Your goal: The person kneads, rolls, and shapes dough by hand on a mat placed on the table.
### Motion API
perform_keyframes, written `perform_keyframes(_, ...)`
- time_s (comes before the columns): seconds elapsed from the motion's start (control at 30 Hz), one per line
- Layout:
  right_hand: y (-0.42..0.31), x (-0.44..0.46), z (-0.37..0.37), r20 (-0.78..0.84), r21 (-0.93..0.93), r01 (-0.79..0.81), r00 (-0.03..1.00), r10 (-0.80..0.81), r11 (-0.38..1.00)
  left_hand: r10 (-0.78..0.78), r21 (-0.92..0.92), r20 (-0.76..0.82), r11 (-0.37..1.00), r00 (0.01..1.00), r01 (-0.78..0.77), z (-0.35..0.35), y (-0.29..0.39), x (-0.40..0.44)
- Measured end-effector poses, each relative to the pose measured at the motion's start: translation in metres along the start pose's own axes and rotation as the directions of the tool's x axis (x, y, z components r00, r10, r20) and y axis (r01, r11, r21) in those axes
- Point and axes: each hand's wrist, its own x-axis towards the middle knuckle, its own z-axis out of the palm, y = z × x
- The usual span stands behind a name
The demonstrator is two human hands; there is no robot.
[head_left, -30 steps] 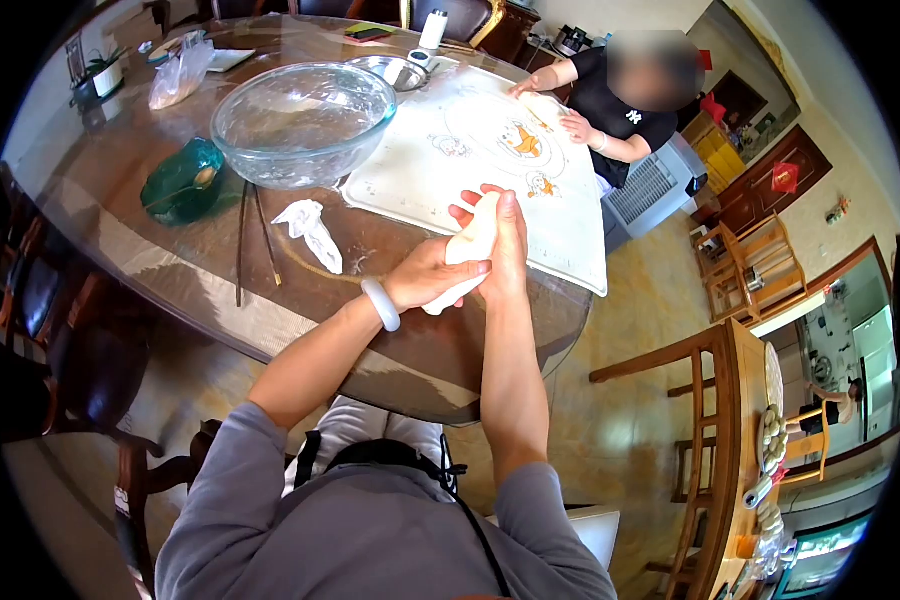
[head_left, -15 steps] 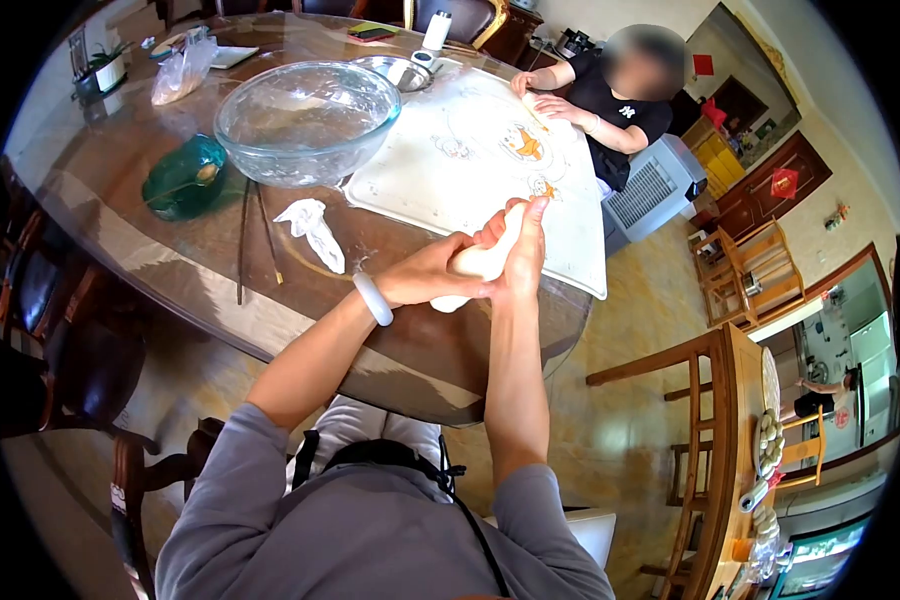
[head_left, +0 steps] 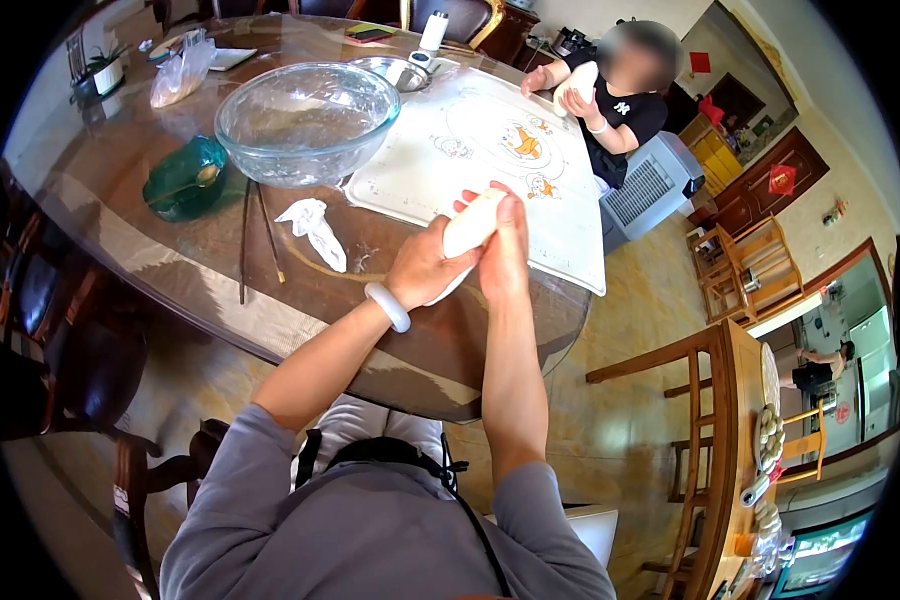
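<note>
A pale, elongated piece of dough is held in the air between both my hands, over the near edge of a white mat with orange cartoon prints. My left hand, with a pale bangle at the wrist, wraps round its lower left side. Against its right side presses my right hand, thumb toward the top end. The dough's lower end shows below my left thumb. Across the mat, another person's hand grips a second long piece of dough, while that person's other hand is raised.
A large glass bowl smeared with white stands left of the mat. Nearby are a green bowl with a spoon, chopsticks and a crumpled white tissue. The round table's edge runs before me.
My hands have shifted slightly left and turned the dough more upright. The other person has lifted their dough off the mat and moved one hand off it.
</note>
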Motion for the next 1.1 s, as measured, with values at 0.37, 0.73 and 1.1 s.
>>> perform_keyframes(0.37, -0.037, 0.011, -0.023, -0.315, -0.333, 0.256, 0.877, -0.363, 0.907, 0.035, -0.095, -0.075, 0.995, 0.997, -0.042, -0.010, 0.008, 0.002)
perform_keyframes(0.73, -0.012, 0.084, -0.089, 0.210, -0.890, 0.160, 0.975, 0.073, 0.428, 0.261, 0.268, -0.024, 0.932, 0.965, -0.245, -0.016, 0.027, -0.012)
perform_keyframes(1.1, 0.033, 0.109, -0.076, 0.122, -0.915, 0.172, 0.980, 0.158, -0.364, 0.511, 0.259, 0.162, 0.803, 0.844, -0.537, 0.019, 0.035, -0.042)
